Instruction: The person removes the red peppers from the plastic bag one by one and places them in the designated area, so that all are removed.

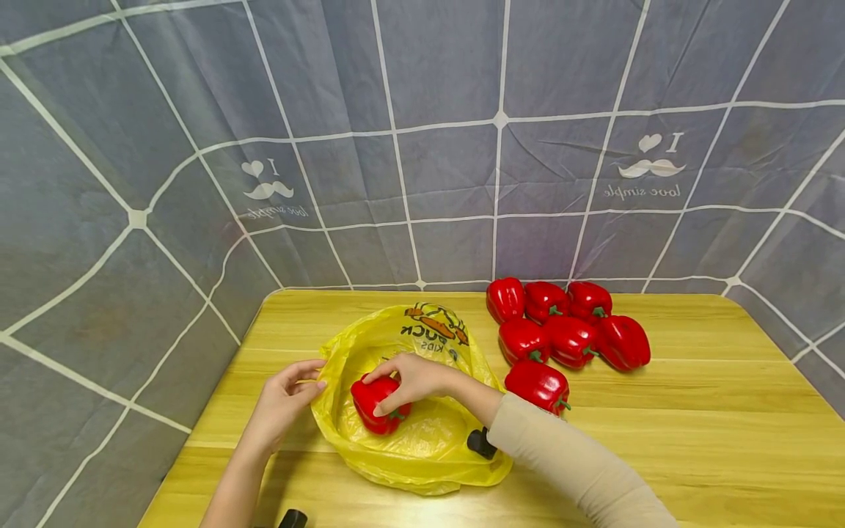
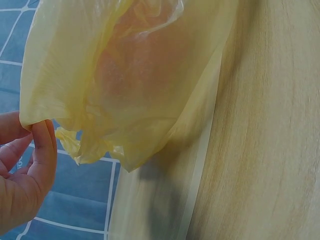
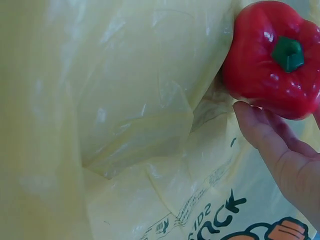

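Observation:
A yellow plastic bag (image 1: pixel 422 469) lies with its mouth spread wide on the wooden table. My left hand (image 1: pixel 280 407) pinches the bag's left rim between thumb and fingers; the left wrist view shows the thin film (image 2: pixel 60 65) caught at the fingertips. Inside the bag my right hand (image 1: pixel 412 381) grips a red bell pepper (image 1: pixel 370 414), thumb on one side and fingers on the other. In the right wrist view the red bell pepper (image 3: pixel 270 60) shows its green stem, and the right hand (image 3: pixel 285 155) is partly cut off by the frame edge.
Several more red bell peppers (image 1: pixel 571 341) are grouped right of the bag, the nearest one (image 1: pixel 538 385) close to the right forearm. The wooden table (image 1: pixel 693 440) reaches a grey checked cloth (image 1: pixel 449 176) hung behind it and along the sides.

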`<state>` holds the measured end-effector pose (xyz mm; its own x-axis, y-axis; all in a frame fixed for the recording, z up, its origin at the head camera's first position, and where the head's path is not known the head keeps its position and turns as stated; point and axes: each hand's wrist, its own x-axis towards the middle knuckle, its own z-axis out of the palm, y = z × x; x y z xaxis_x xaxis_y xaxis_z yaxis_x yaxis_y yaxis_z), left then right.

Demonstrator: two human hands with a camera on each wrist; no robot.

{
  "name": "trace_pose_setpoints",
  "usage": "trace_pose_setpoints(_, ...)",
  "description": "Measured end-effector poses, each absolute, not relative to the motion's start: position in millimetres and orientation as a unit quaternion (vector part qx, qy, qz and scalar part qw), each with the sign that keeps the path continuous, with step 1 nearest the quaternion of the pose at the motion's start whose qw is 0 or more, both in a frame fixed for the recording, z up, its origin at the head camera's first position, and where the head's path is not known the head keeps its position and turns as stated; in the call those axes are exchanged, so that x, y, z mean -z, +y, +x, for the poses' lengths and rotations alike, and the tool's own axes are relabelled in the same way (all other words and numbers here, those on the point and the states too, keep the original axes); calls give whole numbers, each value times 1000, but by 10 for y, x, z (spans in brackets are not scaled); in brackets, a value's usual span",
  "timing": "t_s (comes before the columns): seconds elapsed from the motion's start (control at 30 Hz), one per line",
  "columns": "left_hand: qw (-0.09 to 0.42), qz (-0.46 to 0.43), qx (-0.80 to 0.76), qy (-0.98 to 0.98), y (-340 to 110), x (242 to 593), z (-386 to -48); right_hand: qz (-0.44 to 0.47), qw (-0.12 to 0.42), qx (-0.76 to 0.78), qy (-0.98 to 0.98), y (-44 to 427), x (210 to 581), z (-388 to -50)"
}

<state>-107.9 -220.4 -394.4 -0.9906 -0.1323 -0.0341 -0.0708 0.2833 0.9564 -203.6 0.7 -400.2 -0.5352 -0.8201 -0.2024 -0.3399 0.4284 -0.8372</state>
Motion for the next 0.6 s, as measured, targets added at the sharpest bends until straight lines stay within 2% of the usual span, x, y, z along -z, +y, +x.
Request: trace_pose_setpoints(0.6, 27, 67, 596, -800, -2201, 3949, -1077, -383, 289, 380, 791, 36, 4004, -2033)
